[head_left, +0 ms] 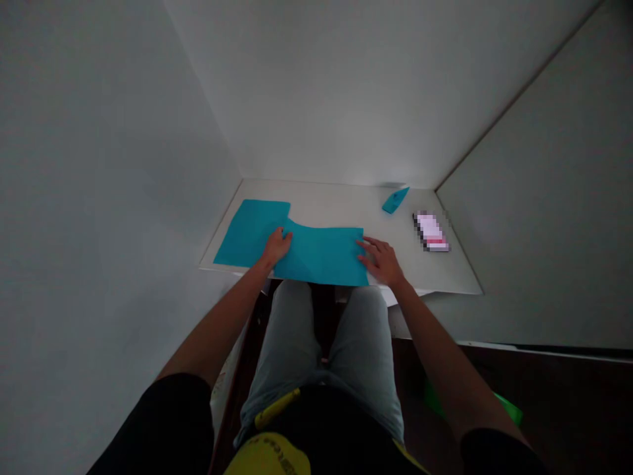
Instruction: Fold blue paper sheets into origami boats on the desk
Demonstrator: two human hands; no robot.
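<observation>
A blue sheet of paper [324, 254] lies in front of me on the small white table [331, 206], its front edge near the table's front edge. My left hand [277, 247] is at its left edge, fingers curled and the thumb on the sheet. At the right edge, my right hand [383, 260] has its fingers spread, the tips touching or just beside the paper. A second blue sheet [250, 231] lies flat to the left, partly covered by my left hand and meeting the first sheet.
A small folded blue paper piece [395, 200] rests at the back right. Nearby lies a phone [431, 231] with a lit, blurred screen. Walls enclose the table at the left, back and right. My legs are at the table's front, and a green object [508, 408] is on the dark floor.
</observation>
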